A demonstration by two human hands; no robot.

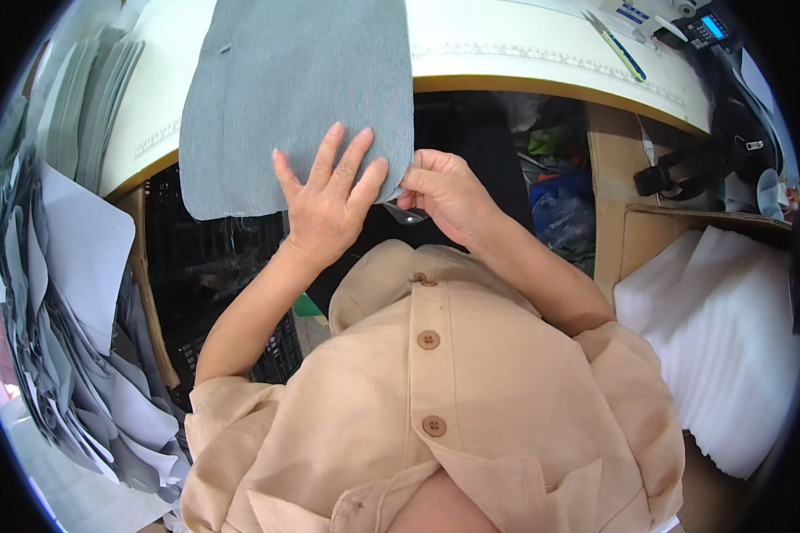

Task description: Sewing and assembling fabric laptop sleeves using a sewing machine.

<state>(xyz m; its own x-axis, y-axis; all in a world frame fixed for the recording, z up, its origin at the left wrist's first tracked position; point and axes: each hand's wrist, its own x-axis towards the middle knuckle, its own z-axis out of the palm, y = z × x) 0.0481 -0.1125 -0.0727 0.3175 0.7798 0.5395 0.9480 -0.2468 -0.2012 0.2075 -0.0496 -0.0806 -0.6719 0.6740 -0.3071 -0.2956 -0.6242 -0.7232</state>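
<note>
A grey-blue fabric panel with rounded corners lies on the white table and hangs over its near edge. My left hand rests flat on the panel's lower part, fingers spread. At the panel's lower right corner, my right hand pinches the edge between thumb and fingers. Just below that pinch a small shiny metal tip shows; most of it is hidden, so I cannot tell what it is. Loose threads hang from the panel's bottom edge.
On the white table, thread snips lie at the far right by a control box. Stacked grey panels stand at the left, above a heap of cut pieces. White foam sheets fill the lower right, beside a cardboard box.
</note>
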